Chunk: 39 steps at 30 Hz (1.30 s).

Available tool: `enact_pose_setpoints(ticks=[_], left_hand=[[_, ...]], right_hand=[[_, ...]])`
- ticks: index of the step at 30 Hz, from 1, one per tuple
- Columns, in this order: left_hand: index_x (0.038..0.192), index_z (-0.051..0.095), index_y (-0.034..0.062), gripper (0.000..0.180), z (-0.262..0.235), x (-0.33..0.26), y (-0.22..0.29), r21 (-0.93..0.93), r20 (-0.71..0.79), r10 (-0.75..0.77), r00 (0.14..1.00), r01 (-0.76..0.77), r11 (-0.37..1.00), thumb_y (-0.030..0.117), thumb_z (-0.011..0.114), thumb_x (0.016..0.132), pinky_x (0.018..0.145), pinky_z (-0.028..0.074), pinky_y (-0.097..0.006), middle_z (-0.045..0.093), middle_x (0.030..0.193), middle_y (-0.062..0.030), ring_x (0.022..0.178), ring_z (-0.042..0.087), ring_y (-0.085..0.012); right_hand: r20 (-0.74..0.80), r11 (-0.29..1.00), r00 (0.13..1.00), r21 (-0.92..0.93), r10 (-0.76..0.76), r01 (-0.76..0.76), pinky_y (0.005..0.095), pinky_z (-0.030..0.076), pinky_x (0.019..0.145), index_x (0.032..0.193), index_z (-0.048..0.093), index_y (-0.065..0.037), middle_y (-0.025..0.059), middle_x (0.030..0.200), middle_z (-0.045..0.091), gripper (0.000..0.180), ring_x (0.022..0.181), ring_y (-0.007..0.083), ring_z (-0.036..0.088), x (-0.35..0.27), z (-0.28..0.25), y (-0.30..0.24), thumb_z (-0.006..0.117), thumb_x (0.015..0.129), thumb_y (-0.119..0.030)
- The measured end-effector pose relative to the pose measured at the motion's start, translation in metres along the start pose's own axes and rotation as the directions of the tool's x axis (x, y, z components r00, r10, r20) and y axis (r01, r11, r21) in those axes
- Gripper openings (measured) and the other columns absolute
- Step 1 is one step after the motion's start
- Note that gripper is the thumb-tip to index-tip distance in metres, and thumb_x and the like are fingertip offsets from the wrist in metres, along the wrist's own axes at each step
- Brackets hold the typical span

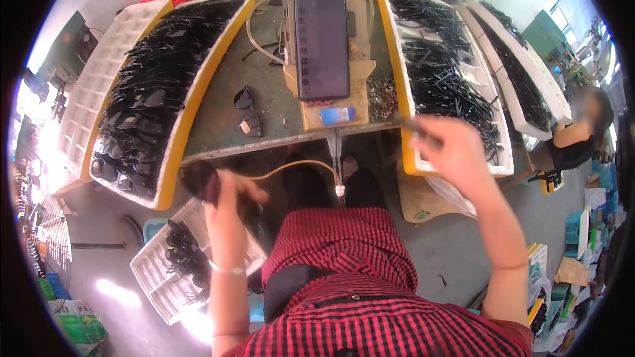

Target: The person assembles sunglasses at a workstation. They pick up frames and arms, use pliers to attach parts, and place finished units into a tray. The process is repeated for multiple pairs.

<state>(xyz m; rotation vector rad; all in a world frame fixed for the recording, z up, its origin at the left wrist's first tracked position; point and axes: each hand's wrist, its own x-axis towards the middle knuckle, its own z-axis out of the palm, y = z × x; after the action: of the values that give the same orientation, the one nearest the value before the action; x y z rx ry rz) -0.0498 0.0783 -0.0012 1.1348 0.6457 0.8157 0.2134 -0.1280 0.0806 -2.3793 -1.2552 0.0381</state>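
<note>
My left hand is below the table's front edge, beside the left tray. Its fingers hold a dark, rounded sunglasses front, blurred by motion. Over the near-left corner of the right tray, my right hand pinches a dark, slim sunglasses temple. The yellow-edged left foam tray is filled with rows of black sunglasses fronts. Black temples lie heaped in the right foam tray. A pair of dark sunglasses rests on the green table between them.
A phone leans on a machine at the table's middle, above a blue-and-white packet. Another foam tray with black parts stands low on the left. At the far right sits another person.
</note>
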Motion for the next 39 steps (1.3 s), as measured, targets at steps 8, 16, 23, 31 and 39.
enact_pose_setpoints(ticks=[8,16,23,31,39], left_hand=[[0.111,0.053,-0.0028,0.048,-0.04,0.146,-0.058,0.746,-0.159,0.41,0.898,-0.163,0.646,0.03,0.073,0.082,0.077,0.05,-0.043,0.065,0.092,-0.0162,0.084,0.064,-0.0331],[0.094,0.059,0.0033,0.034,0.005,0.17,-0.06,0.969,-0.231,0.492,0.84,0.155,0.19,0.032,0.071,0.081,0.077,0.053,-0.045,0.062,0.097,-0.015,0.094,0.062,-0.0338],[0.093,0.061,0.0025,0.039,0.013,0.164,-0.073,0.975,-0.221,0.526,0.821,0.198,0.1,0.038,0.071,0.081,0.079,0.052,-0.046,0.06,0.098,-0.0141,0.098,0.059,-0.0347],[0.099,0.064,0.0044,0.023,-0.012,0.06,-0.059,0.905,0.154,0.712,0.685,-0.387,0.177,0.013,0.071,0.079,0.084,0.047,-0.041,0.065,0.107,-0.0126,0.097,0.059,-0.0316],[0.102,0.064,0.001,0.019,-0.271,-0.059,-0.174,0.873,-0.485,0.52,0.703,0.421,0.246,0.009,0.062,0.084,0.082,0.05,-0.041,0.066,0.098,-0.0163,0.091,0.063,-0.0346]], right_hand=[[-0.184,0.809,0.961,-0.584,-0.206,0.062,0.044,0.046,0.081,0.102,0.067,-0.009,0.0112,0.088,0.062,0.028,0.092,0.0321,0.059,0.101,0.044,0.059,0.069,0.074,-0.014],[-0.253,0.98,0.952,0.05,-0.174,0.192,0.038,0.048,0.077,0.108,0.065,-0.004,0.0104,0.091,0.062,0.037,0.082,0.0289,0.059,0.015,0.037,0.034,0.076,0.073,-0.009],[0.293,0.631,0.956,0.737,0.024,-0.242,0.0269,0.047,0.082,0.111,0.065,-0.001,0.0022,0.09,0.063,0.032,0.088,0.012,0.06,-0.053,0.037,0.01,0.072,0.079,-0.004],[0.802,-0.184,0.585,0.561,-0.123,-0.807,0.0441,0.051,0.088,0.126,0.052,0.0,0.0183,0.097,0.064,0.036,0.093,0.0294,0.063,-0.131,0.089,0.02,0.056,0.093,-0.014],[0.87,-0.341,0.493,0.47,0.021,-0.814,0.051,0.045,0.098,0.137,0.038,-0.002,0.0272,0.116,0.058,0.064,0.109,0.0394,0.058,-0.149,0.085,-0.001,0.062,0.084,-0.029]])
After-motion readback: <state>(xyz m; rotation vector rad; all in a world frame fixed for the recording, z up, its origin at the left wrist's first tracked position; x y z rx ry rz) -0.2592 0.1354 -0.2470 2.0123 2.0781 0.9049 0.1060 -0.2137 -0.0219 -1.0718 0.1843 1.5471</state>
